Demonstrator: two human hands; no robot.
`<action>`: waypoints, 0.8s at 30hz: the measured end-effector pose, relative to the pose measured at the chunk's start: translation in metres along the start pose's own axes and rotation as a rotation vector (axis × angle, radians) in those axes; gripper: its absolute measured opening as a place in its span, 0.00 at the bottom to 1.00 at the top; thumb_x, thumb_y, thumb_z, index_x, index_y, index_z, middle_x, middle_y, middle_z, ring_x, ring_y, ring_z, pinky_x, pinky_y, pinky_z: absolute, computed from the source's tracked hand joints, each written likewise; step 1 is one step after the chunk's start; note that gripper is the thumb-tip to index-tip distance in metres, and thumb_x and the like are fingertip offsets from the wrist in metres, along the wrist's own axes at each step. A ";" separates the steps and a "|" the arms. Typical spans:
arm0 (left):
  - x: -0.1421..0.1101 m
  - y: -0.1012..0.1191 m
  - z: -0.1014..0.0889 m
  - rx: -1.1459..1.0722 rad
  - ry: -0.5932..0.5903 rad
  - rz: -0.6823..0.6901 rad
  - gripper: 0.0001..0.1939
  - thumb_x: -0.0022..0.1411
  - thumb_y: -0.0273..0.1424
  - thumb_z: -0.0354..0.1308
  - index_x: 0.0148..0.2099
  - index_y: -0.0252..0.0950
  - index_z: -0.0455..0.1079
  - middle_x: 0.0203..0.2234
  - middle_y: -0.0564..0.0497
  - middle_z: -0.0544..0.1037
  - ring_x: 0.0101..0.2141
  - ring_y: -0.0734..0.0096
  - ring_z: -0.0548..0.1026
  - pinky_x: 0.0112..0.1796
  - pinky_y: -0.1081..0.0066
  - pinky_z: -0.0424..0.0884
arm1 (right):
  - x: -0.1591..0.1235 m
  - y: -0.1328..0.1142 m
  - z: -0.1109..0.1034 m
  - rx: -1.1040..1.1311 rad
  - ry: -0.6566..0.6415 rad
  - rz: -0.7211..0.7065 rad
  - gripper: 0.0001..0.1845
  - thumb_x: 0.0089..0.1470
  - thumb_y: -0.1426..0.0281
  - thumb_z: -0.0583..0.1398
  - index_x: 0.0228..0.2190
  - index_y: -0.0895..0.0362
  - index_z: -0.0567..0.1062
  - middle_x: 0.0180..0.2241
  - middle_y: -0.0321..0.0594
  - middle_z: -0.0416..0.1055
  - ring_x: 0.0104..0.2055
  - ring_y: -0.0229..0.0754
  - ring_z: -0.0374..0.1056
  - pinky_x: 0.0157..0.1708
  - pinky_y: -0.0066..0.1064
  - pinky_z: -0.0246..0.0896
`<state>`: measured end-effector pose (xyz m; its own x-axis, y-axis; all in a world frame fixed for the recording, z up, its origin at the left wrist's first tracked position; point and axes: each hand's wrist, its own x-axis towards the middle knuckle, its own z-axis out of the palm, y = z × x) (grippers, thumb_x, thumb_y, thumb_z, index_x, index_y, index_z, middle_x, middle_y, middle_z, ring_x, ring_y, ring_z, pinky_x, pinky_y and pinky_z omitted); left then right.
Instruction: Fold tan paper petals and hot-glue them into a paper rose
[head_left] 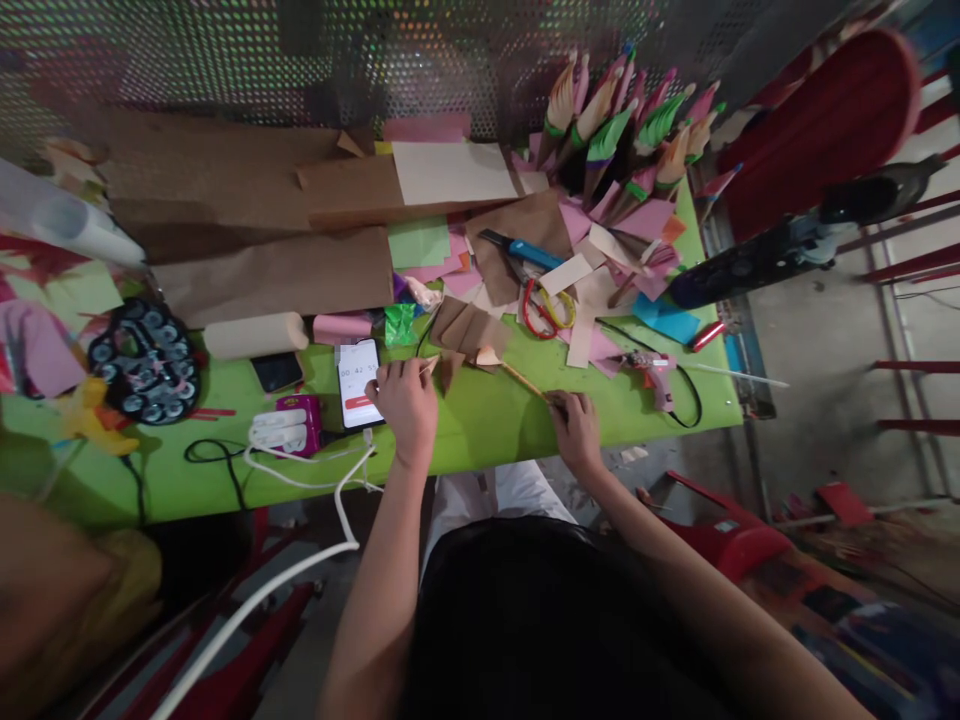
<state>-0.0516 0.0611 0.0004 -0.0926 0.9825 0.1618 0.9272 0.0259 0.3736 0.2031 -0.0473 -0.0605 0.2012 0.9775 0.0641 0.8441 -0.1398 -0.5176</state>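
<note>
- While our right hand (576, 425) has its fingertips together on the near end of a thin stick (525, 380), the far end slants away up and to the left over the green table (487, 435).
- Left hand (407, 400): bent fingers over the right edge of the lit phone (360, 385). A small pale bit shows at the fingertips; we cannot make out whether they are clamped on it.
- Peach tip (487, 357) at the stick's far end, between our two grips and beyond them. Brown paper (469, 325) lies just behind it; a brown scrap (451, 370) sits just right of the left fingers.
- Handling, our judgement: a light pinch on the end should let us roll the stick; a hard squeeze may bend it.
- We would steady the shaft close behind the tip, since support from the far end alone probably lets it swing.
- We judge the tip the delicate part: better to press paper on gradually, keeping the wrap taut and even.
- Right of the right grip: a pink glue gun (656, 375). Its nozzle could be hot, so we would keep fingers and loose paper clear.
- Beyond the stick: scissors (547, 310), handles towards us.
</note>
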 end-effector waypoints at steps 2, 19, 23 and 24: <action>-0.010 0.001 -0.003 -0.055 0.052 -0.010 0.05 0.64 0.30 0.56 0.37 0.39 0.74 0.32 0.45 0.80 0.42 0.53 0.74 0.43 0.57 0.66 | 0.001 -0.006 -0.004 -0.017 0.017 0.010 0.15 0.63 0.67 0.52 0.48 0.55 0.73 0.42 0.48 0.70 0.44 0.52 0.65 0.45 0.44 0.62; -0.064 0.034 0.001 -0.440 -0.136 0.032 0.05 0.62 0.28 0.60 0.41 0.38 0.74 0.37 0.45 0.78 0.42 0.60 0.74 0.48 0.61 0.69 | 0.030 -0.094 -0.017 0.244 -0.057 -0.177 0.13 0.64 0.65 0.56 0.33 0.53 0.79 0.31 0.41 0.76 0.36 0.44 0.71 0.41 0.37 0.67; -0.081 0.039 0.008 -0.756 -0.166 -0.213 0.13 0.64 0.33 0.59 0.50 0.37 0.69 0.32 0.49 0.75 0.34 0.66 0.74 0.40 0.65 0.71 | 0.024 -0.085 -0.012 0.236 0.037 -0.298 0.09 0.63 0.70 0.57 0.34 0.52 0.79 0.35 0.41 0.77 0.39 0.43 0.74 0.40 0.35 0.69; -0.085 0.041 0.011 -0.890 -0.210 -0.292 0.14 0.65 0.35 0.58 0.52 0.37 0.67 0.32 0.50 0.76 0.33 0.68 0.75 0.39 0.67 0.72 | 0.022 -0.083 -0.010 0.246 0.055 -0.338 0.09 0.63 0.71 0.58 0.35 0.51 0.79 0.36 0.41 0.78 0.39 0.42 0.74 0.41 0.34 0.70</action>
<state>-0.0018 -0.0192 -0.0080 -0.1292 0.9747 -0.1824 0.2540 0.2103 0.9441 0.1426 -0.0154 -0.0078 -0.0350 0.9511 0.3069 0.7245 0.2357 -0.6478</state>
